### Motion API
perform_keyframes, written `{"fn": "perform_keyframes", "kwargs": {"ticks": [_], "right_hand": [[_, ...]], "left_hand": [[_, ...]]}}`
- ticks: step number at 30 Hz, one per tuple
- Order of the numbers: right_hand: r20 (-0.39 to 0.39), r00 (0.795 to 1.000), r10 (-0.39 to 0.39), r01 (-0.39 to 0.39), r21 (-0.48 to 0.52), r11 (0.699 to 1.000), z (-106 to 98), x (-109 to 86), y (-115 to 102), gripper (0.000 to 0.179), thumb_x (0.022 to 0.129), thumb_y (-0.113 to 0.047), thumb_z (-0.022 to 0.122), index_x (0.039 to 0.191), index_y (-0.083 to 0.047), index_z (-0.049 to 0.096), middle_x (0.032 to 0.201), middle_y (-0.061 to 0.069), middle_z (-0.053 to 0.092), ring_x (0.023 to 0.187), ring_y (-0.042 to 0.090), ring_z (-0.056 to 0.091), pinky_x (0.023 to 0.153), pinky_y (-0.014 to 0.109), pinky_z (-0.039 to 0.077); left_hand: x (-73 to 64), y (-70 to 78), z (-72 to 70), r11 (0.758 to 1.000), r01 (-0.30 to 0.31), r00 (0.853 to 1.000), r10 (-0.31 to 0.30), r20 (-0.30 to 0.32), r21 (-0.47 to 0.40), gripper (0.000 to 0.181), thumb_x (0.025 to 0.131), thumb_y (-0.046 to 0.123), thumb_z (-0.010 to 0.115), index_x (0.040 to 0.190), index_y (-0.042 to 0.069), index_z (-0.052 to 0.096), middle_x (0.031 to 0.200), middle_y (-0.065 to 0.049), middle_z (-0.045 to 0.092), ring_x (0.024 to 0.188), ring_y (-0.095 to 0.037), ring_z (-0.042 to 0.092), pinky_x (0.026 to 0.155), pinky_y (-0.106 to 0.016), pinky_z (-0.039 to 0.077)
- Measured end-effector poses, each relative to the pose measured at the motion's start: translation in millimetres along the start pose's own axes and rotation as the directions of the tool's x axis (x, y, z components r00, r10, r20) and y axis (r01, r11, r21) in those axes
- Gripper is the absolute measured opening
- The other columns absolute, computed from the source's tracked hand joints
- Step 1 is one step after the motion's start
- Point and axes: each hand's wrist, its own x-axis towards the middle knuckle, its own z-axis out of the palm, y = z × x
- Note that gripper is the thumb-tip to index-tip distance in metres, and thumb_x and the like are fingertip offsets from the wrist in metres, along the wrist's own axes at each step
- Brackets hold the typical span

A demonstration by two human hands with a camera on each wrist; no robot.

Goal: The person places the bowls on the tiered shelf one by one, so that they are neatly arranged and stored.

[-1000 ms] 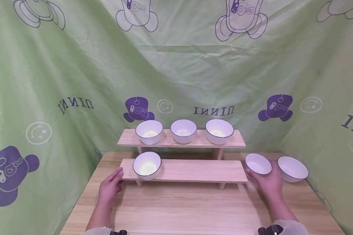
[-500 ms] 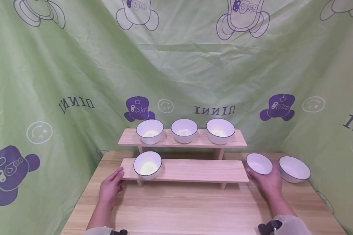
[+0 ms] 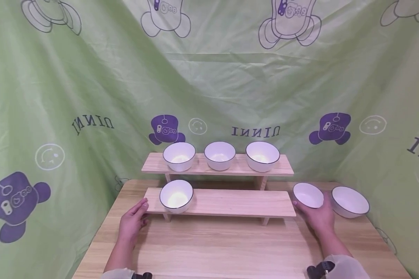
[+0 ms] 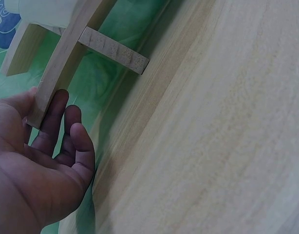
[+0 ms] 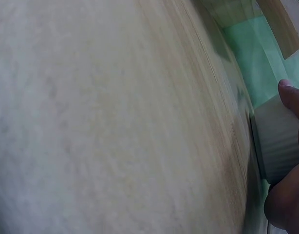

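Note:
In the head view, my left hand (image 3: 132, 221) pinches the left end of the lower wooden shelf board (image 3: 230, 202). The left wrist view shows the thumb above the board's end (image 4: 46, 100) and the index finger beneath, with the other fingers curled loosely. My right hand (image 3: 319, 217) grips a white bowl (image 3: 308, 195) with a dark rim, just right of that board. Thumb and fingers lie on opposite sides of this bowl (image 5: 278, 141) in the right wrist view. Another white bowl (image 3: 350, 202) sits on the table beside the right hand. One bowl (image 3: 176, 197) stands on the lower board's left part.
Behind, a higher wooden shelf (image 3: 199, 169) carries three white bowls, among them a middle bowl (image 3: 220, 157). Everything stands on a wood-grain table (image 3: 216, 248). A green printed curtain (image 3: 209, 89) hangs close around the back and sides.
The view has shifted slightly. Both hands keep their holds on the shelf board and the bowl, with no clear movement of either.

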Motion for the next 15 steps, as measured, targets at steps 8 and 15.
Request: {"fn": "perform_keyframes", "kwargs": {"ticks": [8,15], "right_hand": [[-0.011,1.0,0.006,-0.007,-0.008,1.0,-0.8,-1.8,0.5,0.113,0.076,-0.037,0.094,0.158,0.0,0.025,0.147,0.034,0.042,0.136,0.051,0.041,0.115,0.066,0.033],[-0.032,0.999,-0.013,0.013,0.023,1.0,-2.3,-3.2,-0.8,0.108,0.075,-0.032,0.095,0.156,-0.001,0.031,0.145,0.033,0.045,0.133,0.049,0.043,0.115,0.065,0.034]], "left_hand": [[-0.6,-0.3,0.7,1.0,-0.008,1.0,0.008,-0.009,0.003,0.064,0.091,0.045,0.08,0.144,0.015,0.062,0.134,0.004,0.065,0.096,-0.012,0.068,0.078,-0.029,0.062],[1.4,-2.2,0.5,1.0,-0.002,1.0,0.002,0.002,0.009,0.068,0.091,0.047,0.079,0.147,0.014,0.059,0.151,-0.011,0.054,0.097,-0.011,0.067,0.079,-0.028,0.061]]}}
